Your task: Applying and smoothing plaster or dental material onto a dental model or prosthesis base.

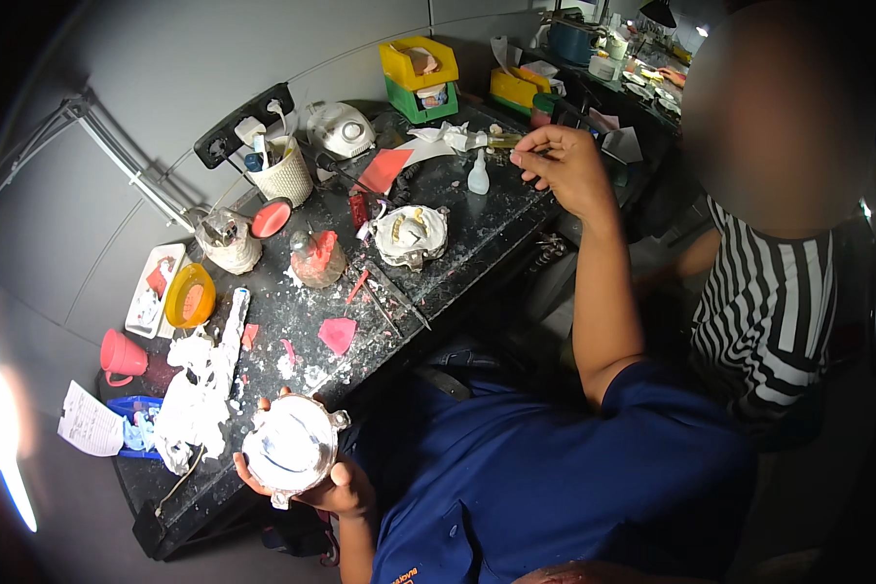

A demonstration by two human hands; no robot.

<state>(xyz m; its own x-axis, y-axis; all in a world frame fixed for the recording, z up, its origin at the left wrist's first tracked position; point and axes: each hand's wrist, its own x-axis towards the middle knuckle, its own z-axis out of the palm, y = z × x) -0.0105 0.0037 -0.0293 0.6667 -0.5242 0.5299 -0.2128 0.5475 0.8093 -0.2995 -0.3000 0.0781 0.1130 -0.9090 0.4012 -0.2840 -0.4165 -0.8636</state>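
Note:
My left hand (348,487) is closed round a round metal flask (288,448) with small lugs and a shiny, foil-like inner surface, near the bench's front edge. My right hand (555,165) is raised over the back right of the bench, thumb and index finger pinched; what is between them is too small to make out. A small white squeeze bottle (478,177) stands beside it. In the middle of the bench sits another flask half (409,234) with white plaster and a yellowish cast, next to metal tools (384,311) and pink wax pieces (337,335).
A person (759,311) in a striped shirt is at my right. The cluttered black bench (185,521) holds a jar with pink material (317,261), crumpled foil (190,389), an orange bowl (190,297), a pink mug (122,355), bins (419,83) and a lamp arm (122,156).

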